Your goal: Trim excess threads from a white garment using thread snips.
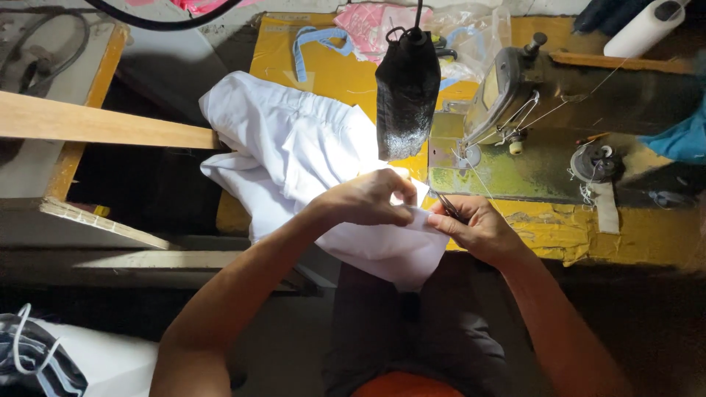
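Left hand (368,200) pinches white cloth (294,154) before the sewing machine (507,95); right hand (474,228) grips small snips (448,207). Cloth is best kept taut, cuts close.

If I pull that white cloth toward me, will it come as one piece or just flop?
The white cloth looks floppy: it bunches in folds and droops off the yellow table. Probably light, since the left hand and right hand lift its edge by pinching. It would likely drag and crumple.

Left hand (368,198) and right hand (474,228) together (fingers pinched).
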